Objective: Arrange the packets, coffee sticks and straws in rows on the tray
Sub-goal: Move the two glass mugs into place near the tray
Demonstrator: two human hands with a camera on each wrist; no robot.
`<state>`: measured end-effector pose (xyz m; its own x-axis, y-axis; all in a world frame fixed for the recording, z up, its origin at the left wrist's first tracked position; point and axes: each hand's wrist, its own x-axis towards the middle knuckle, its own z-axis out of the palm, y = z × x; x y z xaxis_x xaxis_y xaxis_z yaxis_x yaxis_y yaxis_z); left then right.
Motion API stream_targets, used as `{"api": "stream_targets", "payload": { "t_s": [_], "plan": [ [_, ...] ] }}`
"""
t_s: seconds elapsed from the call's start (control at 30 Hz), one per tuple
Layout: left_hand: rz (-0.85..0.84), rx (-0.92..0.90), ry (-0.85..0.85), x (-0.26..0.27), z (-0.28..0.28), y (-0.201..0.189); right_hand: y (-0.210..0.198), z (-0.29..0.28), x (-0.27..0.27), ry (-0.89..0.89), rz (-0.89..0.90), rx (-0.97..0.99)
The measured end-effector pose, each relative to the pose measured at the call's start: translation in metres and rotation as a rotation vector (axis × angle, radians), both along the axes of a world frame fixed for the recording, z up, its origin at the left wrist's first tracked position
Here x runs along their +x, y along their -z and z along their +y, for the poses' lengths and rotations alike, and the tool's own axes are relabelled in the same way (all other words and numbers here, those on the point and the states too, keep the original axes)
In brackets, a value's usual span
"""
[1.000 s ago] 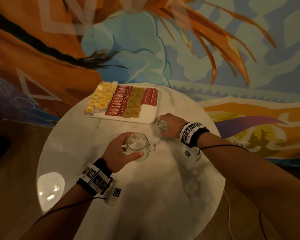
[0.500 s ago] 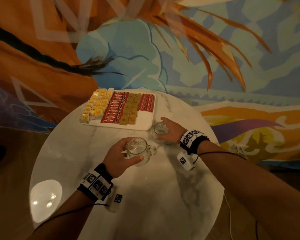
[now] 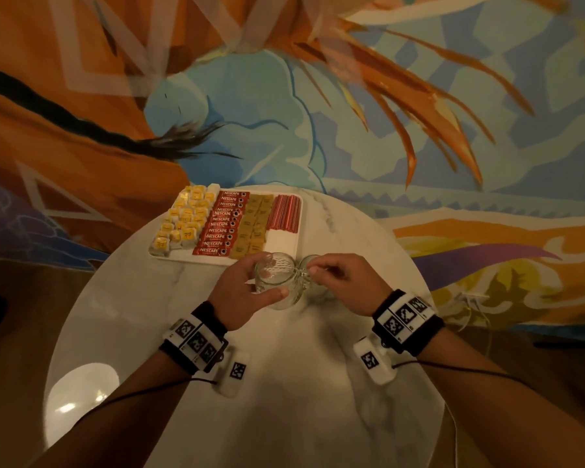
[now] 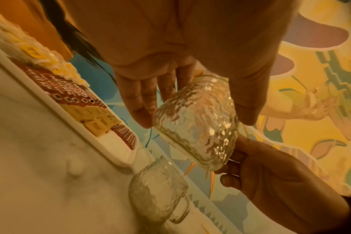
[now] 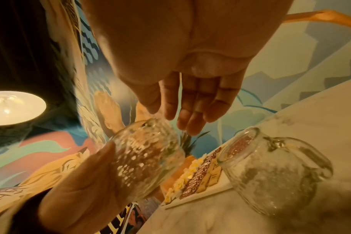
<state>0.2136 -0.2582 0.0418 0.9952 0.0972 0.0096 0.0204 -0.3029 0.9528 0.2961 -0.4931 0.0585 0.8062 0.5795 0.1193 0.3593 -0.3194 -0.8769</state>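
Head view: a round marble counter (image 3: 284, 383) is being lit warmly against a painted mural wall (image 3: 385, 113). Packets (image 3: 186, 217), coffee sticks (image 3: 222, 224) and straws (image 3: 284, 212) are lying in rows on the white tray (image 3: 281, 243). Since half a second ago, a glass mug (image 3: 279, 280) is being gripped higher by the left hand (image 3: 244, 295); the right hand (image 3: 348, 282), released from the second mug (image 5: 270, 172), is being reached toward the handle with fingers loose.

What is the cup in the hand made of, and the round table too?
Held mug: clear bumpy glass; the fingers show through it and it sparkles. Table: looks like polished white marble, with grey veins and a shiny lamp reflection, though it may be imitation.
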Motion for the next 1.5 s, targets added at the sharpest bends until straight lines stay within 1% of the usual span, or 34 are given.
{"api": "stream_targets", "payload": {
  "t_s": [0.07,0.2,0.27,0.37,0.47,0.53,0.63,0.73,0.83,1.0,1.17,1.3,1.33,1.47,1.5],
  "plan": [
    [-0.014,-0.006,0.029,0.016,0.000,-0.002,0.001,0.003,0.004,0.002,0.015,0.012],
    [-0.021,-0.014,0.093,0.060,0.004,-0.003,0.000,0.004,0.028,0.059,-0.047,-0.029],
    [-0.024,0.030,0.131,0.084,0.006,-0.005,-0.002,0.005,0.046,0.094,-0.064,-0.054],
    [-0.042,0.145,0.180,0.123,0.007,-0.008,-0.003,0.007,0.076,0.155,-0.077,-0.075],
    [-0.059,0.242,0.230,0.158,0.010,-0.006,0.004,0.007,0.108,0.218,-0.045,-0.072],
    [-0.024,0.295,0.243,0.178,0.011,0.000,0.014,0.007,0.125,0.243,-0.021,-0.103],
    [0.073,0.411,0.256,0.200,0.009,0.016,0.029,0.006,0.142,0.250,0.000,-0.185],
    [0.130,0.428,0.270,0.214,0.002,0.030,0.047,0.004,0.152,0.242,0.029,-0.268],
    [0.170,0.500,0.299,0.220,-0.006,0.042,0.063,-0.001,0.159,0.259,0.073,-0.313],
    [0.203,0.498,0.324,0.226,-0.009,0.059,0.077,-0.005,0.162,0.285,0.109,-0.351],
    [0.227,0.470,0.312,0.226,-0.013,0.060,0.084,-0.007,0.164,0.303,0.123,-0.374],
    [0.214,0.467,0.319,0.224,-0.011,0.057,0.079,-0.006,0.160,0.312,0.124,-0.355],
    [0.218,0.430,0.308,0.223,-0.010,0.057,0.077,-0.007,0.160,0.325,0.112,-0.339],
    [0.272,0.184,0.219,0.222,-0.005,0.053,0.073,-0.010,0.156,0.369,0.035,-0.282],
    [0.272,0.159,0.209,0.222,-0.005,0.053,0.073,-0.009,0.155,0.373,0.017,-0.285]
  ]
}}
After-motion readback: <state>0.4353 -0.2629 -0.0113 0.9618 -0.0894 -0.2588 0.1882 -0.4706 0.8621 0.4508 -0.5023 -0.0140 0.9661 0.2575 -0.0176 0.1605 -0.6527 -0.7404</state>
